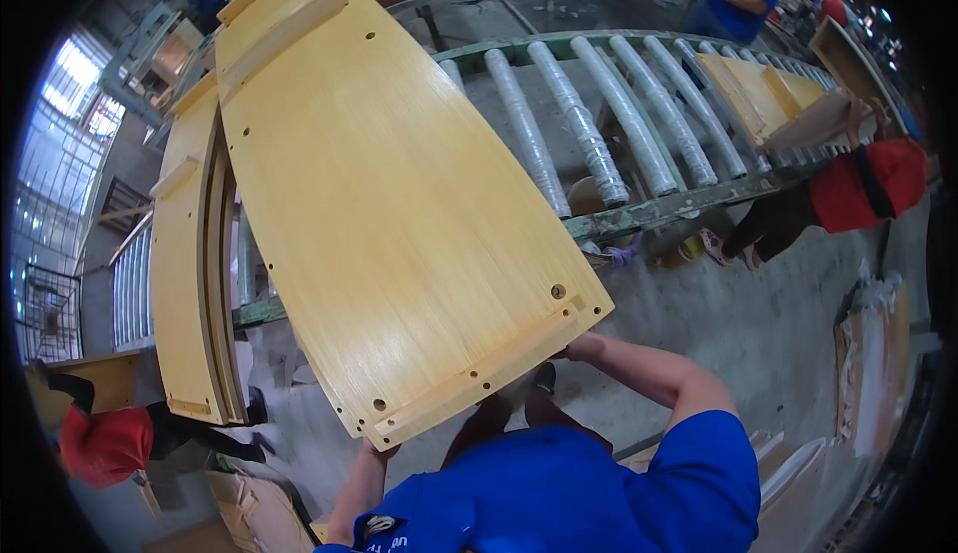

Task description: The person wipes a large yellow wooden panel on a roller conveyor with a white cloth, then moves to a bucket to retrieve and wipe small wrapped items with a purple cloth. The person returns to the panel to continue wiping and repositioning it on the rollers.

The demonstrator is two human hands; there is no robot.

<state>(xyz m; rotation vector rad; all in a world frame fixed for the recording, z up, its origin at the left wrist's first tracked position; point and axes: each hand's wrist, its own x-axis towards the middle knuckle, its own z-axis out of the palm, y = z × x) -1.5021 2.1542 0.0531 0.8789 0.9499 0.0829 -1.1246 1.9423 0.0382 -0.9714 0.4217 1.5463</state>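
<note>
A long, pale yellow wooden panel (399, 214) with drilled holes stretches away from me, its far part above the roller conveyor. A raised wooden strip crosses each end. At the near left corner, my left hand (378, 449) grips the panel's edge from below. Near the right corner, my right hand (579, 346) is closed on the same near edge. Most of the fingers of both hands are hidden under the wood.
Beyond the panel runs a conveyor with wrapped rollers (579, 119) and a green frame. More stacked panels (185, 254) stand at the left. A person in red (868, 189) handles a wooden piece on the right; another person in red (108, 443) is at lower left.
</note>
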